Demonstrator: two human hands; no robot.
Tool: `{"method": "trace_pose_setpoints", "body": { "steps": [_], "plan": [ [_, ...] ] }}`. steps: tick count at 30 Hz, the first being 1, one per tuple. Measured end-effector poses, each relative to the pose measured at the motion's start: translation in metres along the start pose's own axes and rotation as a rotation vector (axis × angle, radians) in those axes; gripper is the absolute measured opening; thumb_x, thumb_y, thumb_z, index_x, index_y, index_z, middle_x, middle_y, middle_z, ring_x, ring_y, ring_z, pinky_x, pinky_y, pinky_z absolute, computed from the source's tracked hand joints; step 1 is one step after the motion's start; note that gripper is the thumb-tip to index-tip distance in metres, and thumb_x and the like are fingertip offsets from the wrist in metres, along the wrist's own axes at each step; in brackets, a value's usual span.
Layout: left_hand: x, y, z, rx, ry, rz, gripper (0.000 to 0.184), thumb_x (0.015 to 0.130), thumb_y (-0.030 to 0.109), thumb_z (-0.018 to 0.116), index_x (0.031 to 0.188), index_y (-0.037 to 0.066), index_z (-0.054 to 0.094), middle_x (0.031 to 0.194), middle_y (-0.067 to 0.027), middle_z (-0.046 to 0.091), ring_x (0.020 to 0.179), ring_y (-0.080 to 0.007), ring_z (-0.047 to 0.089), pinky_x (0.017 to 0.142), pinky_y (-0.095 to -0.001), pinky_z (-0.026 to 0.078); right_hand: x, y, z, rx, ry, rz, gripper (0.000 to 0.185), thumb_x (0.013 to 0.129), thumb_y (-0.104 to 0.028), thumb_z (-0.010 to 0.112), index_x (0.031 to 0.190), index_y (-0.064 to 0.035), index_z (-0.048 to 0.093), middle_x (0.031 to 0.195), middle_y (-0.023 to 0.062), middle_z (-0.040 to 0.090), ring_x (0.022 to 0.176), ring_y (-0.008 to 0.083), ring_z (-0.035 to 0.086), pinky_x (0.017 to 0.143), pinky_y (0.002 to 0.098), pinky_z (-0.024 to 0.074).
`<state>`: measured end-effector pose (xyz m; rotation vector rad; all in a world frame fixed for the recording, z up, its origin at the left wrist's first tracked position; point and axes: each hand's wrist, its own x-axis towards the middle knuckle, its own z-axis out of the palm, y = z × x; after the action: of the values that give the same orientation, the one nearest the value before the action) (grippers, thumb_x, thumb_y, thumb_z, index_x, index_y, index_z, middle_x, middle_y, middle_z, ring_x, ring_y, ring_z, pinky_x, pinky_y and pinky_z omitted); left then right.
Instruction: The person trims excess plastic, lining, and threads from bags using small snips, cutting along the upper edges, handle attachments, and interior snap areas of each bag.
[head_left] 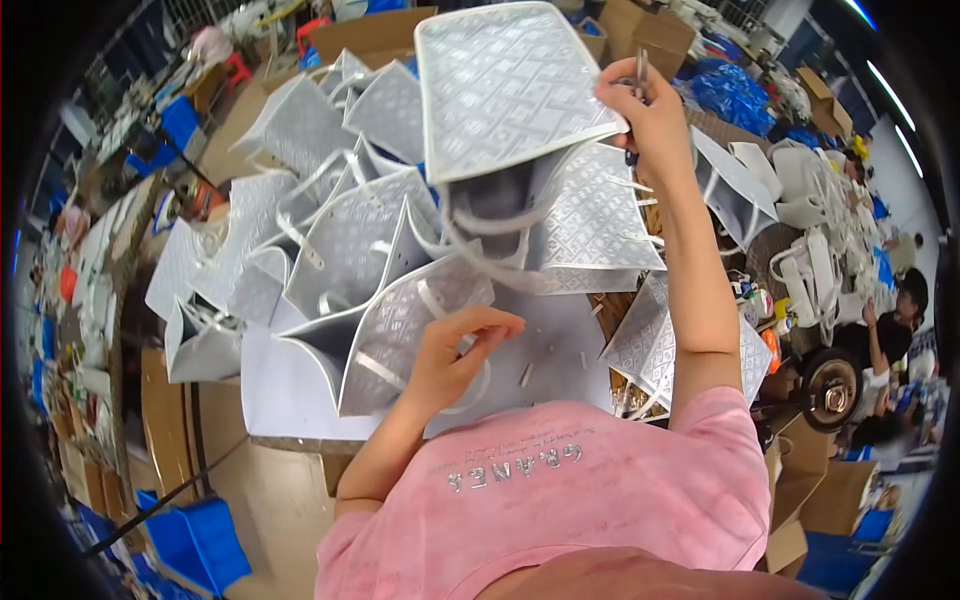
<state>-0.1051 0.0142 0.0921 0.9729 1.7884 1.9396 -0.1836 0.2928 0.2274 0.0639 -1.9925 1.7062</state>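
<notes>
My right hand (645, 110) is raised at the upper right, closed at the corner of a silver-white patterned tote bag (510, 85). A small dark metal tool (641, 68), perhaps thread snips, sticks up from the same fingers. The bag is tilted with its flat panel toward me, and its pale strap handles (490, 245) hang below, smeared by motion. Lower down, my left hand (455, 355) has thumb and fingers pinched together; anything between them is too small to see. Just left of it stands another tote bag (385, 330), its mouth tipped open.
Several similar tote bags (300, 120) crowd the left and back of the white worktop (290, 400). Another patterned bag (595, 220) stands behind my right forearm. White scraps (526, 375) lie before me. A blue bin (200, 540) sits on the floor; people work at far right.
</notes>
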Motion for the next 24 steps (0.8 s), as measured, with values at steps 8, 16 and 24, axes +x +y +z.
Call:
{"method": "trace_pose_setpoints", "body": {
  "steps": [8,16,24],
  "plan": [
    [-0.011,0.027,0.018,0.202,0.386,0.144,0.016,0.090,-0.003,0.056,0.100,0.000,0.068,0.092,-0.0077,0.069,0.087,-0.0152,0.064,0.077,-0.0264,0.049,-0.036,-0.006,-0.069,-0.196,0.078,-0.195,0.016,0.085,-0.016,0.067,0.098,-0.0088,0.064,0.088,-0.0014,0.060,0.082,0.0070,0.053,0.069,0.0207,0.0397],
    [-0.037,0.069,-0.057,0.554,-0.047,0.061,0.016,0.088,0.006,0.063,0.103,0.004,0.070,0.096,-0.0063,0.070,0.088,-0.0160,0.064,0.078,-0.0287,0.049,-0.093,0.094,-0.425,-1.175,0.634,-0.049,0.042,0.090,-0.033,0.059,0.120,-0.0037,0.063,0.106,0.0142,0.069,0.099,0.0235,0.065,0.090,0.0325,0.0466],
    [0.059,0.048,-0.242,0.733,0.160,-0.117,0.025,0.090,0.021,0.063,0.110,0.007,0.069,0.094,-0.0057,0.072,0.085,-0.0139,0.064,0.077,-0.0294,0.049,-0.199,0.073,-0.382,-0.619,0.758,0.171,0.030,0.095,-0.024,0.060,0.112,0.0001,0.063,0.082,-0.0003,0.058,0.067,0.0055,0.047,0.060,0.0185,0.0359]
  ]
}}
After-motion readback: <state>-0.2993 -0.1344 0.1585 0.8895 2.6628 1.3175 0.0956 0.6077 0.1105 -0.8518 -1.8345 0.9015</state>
